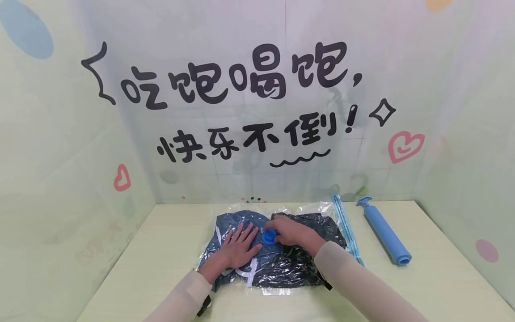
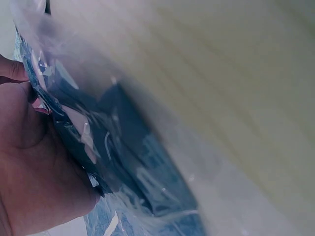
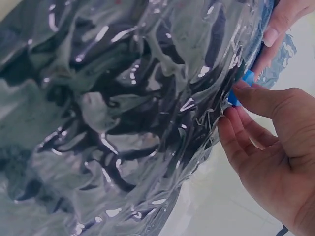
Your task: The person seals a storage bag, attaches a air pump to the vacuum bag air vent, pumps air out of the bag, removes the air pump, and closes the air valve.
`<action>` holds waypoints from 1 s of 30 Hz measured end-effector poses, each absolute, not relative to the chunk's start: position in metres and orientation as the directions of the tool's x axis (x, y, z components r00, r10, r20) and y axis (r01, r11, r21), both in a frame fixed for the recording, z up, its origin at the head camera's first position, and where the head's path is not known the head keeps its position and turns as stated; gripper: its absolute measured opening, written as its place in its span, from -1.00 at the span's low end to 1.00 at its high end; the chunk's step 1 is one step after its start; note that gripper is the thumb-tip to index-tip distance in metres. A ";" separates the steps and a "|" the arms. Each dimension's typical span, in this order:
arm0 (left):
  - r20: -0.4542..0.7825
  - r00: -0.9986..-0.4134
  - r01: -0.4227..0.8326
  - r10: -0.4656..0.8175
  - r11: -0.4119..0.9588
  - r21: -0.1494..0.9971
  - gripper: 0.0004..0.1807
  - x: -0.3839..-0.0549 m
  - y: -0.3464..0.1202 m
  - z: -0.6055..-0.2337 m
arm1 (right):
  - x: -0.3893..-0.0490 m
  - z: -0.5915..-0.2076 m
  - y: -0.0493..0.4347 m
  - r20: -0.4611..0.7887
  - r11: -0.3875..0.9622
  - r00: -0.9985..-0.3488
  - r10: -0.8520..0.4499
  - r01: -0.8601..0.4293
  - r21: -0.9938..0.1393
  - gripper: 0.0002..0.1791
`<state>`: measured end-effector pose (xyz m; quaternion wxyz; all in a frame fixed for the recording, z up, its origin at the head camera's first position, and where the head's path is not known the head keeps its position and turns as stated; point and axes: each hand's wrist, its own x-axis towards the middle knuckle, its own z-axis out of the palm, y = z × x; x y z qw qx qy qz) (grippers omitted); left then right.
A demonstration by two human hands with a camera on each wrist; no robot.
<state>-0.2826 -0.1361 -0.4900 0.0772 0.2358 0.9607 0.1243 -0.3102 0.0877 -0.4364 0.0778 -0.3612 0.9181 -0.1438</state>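
Observation:
A clear plastic vacuum storage bag (image 1: 289,264) lies flat on the table, with dark blue and black folded clothes inside. Its round blue valve cap (image 1: 269,236) sits near the middle of the upper face. My left hand (image 1: 239,248) rests on the blue clothes' side, fingers spread and straight, palm on the film. With thumb and fingers, my right hand (image 1: 290,230) pinches the valve cap from its right side. The right wrist view shows the thumb of that hand (image 3: 275,142) against the blue cap (image 3: 242,88); part of the cap is hidden there.
To the right of the bag lies a blue hand pump (image 1: 386,235), its handle toward the back wall. A light blue zip strip (image 1: 348,230) runs along the bag's right edge. Printed curtains (image 1: 257,179) stand behind and beside the pale wooden table (image 1: 149,268).

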 end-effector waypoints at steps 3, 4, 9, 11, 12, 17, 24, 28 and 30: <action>-0.093 -0.876 0.434 0.474 0.857 0.278 -0.24 -0.282 -0.136 -0.489 | -0.309 -0.436 0.087 -0.024 0.688 -0.718 -0.696 -0.657 -0.307 -0.58; -0.093 -0.876 0.434 0.474 0.857 0.278 -0.24 -0.282 -0.136 -0.489 | -0.309 -0.437 0.087 -0.016 0.685 -0.715 -0.699 -0.663 -0.302 -0.59; -0.089 -0.876 0.436 0.473 0.858 0.271 -0.24 -0.282 -0.136 -0.490 | -0.308 -0.439 0.085 0.020 0.677 -0.706 -0.708 -0.687 -0.266 -0.62; -0.086 -0.876 0.437 0.475 0.856 0.274 -0.24 -0.282 -0.136 -0.490 | -0.308 -0.440 0.085 0.030 0.675 -0.704 -0.710 -0.692 -0.257 -0.62; -0.085 -0.876 0.438 0.476 0.856 0.276 -0.24 -0.281 -0.136 -0.490 | -0.308 -0.441 0.085 0.034 0.674 -0.703 -0.711 -0.694 -0.253 -0.63; -0.086 -0.875 0.438 0.477 0.853 0.285 -0.24 -0.281 -0.136 -0.490 | -0.309 -0.443 0.085 0.042 0.671 -0.699 -0.714 -0.700 -0.245 -0.65; -0.085 -0.877 0.437 0.473 0.859 0.266 -0.24 -0.283 -0.137 -0.491 | -0.311 -0.445 0.086 0.042 0.675 -0.703 -0.710 -0.697 -0.242 -0.65; -0.082 -0.876 0.440 0.476 0.856 0.271 -0.24 -0.282 -0.137 -0.490 | -0.310 -0.445 0.085 0.033 0.694 -0.720 -0.693 -0.679 -0.238 -0.65; -0.081 -0.876 0.440 0.476 0.855 0.274 -0.24 -0.282 -0.137 -0.490 | -0.310 -0.446 0.085 0.034 0.699 -0.723 -0.690 -0.677 -0.230 -0.65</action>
